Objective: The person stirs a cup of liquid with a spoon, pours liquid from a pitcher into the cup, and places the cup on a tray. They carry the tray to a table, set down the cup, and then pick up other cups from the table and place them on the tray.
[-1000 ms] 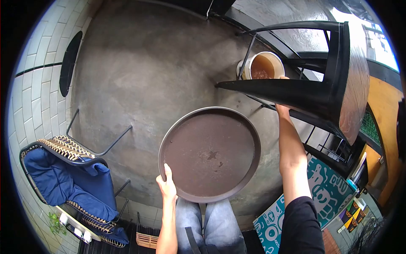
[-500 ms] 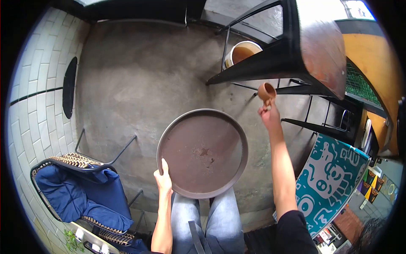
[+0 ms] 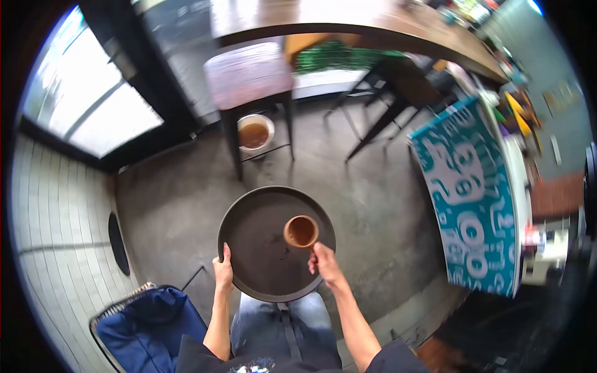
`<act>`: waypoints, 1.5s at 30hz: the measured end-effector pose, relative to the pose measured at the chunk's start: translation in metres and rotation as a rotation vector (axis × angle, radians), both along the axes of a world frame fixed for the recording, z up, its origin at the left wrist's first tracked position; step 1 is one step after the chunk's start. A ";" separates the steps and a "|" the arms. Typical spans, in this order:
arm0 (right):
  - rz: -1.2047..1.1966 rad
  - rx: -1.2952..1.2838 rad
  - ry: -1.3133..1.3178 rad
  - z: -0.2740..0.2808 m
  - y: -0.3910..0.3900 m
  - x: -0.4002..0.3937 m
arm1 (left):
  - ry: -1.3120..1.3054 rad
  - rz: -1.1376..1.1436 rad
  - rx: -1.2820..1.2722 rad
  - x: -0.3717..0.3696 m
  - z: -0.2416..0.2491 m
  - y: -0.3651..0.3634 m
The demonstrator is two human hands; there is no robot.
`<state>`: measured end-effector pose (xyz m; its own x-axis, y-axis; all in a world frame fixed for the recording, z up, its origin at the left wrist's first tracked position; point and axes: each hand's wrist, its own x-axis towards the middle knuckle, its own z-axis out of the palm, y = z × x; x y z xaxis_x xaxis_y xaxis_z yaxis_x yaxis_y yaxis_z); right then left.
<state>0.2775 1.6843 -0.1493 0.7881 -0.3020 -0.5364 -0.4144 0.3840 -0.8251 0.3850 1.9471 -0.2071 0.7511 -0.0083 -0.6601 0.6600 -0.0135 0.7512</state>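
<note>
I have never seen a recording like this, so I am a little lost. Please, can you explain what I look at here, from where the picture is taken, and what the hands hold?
There is no machine: a person wears a camera on the head, looking down through a wide, rounded lens. The left hand grips the rim of a round dark tray above the person's knees. The right hand holds a small brown cup over the tray; whether it touches the tray is unclear. On the concrete floor stand a stool with a white bucket of brown contents beneath it, a blue cushioned chair and a teal patterned board.
</note>
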 end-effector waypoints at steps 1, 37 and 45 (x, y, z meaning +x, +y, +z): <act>-0.013 -0.001 -0.028 0.013 0.004 -0.027 | -0.022 -0.063 -0.013 -0.012 0.004 -0.010; -1.472 -0.732 0.255 0.153 -0.235 -0.506 | 0.028 -1.231 -0.277 -0.276 0.202 -0.546; -1.557 -0.655 0.027 0.150 -0.337 -0.572 | 0.015 -1.316 -0.187 -0.357 0.208 -0.655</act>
<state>-0.2945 1.3468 0.0007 -0.4582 -0.8886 -0.0226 -0.0145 0.0329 -0.9994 0.0275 1.2922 0.0012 0.1057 -0.8095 -0.5776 0.2430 -0.5422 0.8043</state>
